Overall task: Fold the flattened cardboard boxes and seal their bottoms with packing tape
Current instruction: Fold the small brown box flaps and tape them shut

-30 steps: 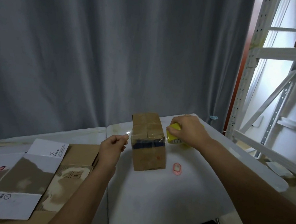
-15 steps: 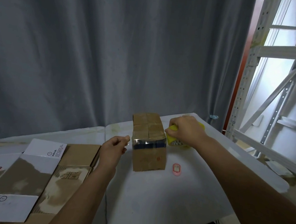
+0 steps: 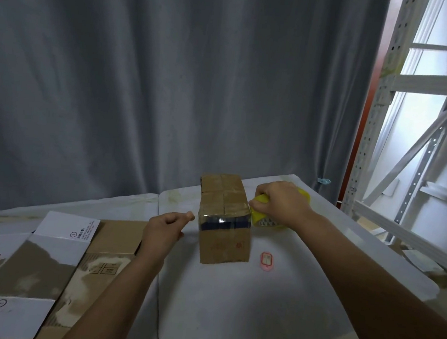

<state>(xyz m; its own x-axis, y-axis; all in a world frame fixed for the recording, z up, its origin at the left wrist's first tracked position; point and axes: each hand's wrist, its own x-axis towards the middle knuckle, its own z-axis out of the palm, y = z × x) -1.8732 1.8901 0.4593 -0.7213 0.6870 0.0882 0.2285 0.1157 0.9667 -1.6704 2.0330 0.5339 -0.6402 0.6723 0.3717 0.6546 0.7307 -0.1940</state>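
A small brown cardboard box (image 3: 222,240) stands folded on the white table, with older tape along its top seams. A shiny strip of clear tape (image 3: 223,220) runs across the top's near edge. My left hand (image 3: 166,230) is just left of the box, thumb and forefinger pinched together at the strip's level; the tape end between them is barely visible. My right hand (image 3: 282,202) grips a yellow tape dispenser (image 3: 265,219) pressed against the box's right side.
Several flattened cardboard boxes (image 3: 44,261) lie at the left of the table (image 3: 229,320). A small pink object (image 3: 266,261) lies right of the box. A white metal rack (image 3: 408,165) stands at the right, and a grey curtain hangs behind.
The tape strip has come down onto the box's near top edge. My left hand dropped slightly beside the box, and my right hand drew the dispenser a little lower on the right side.
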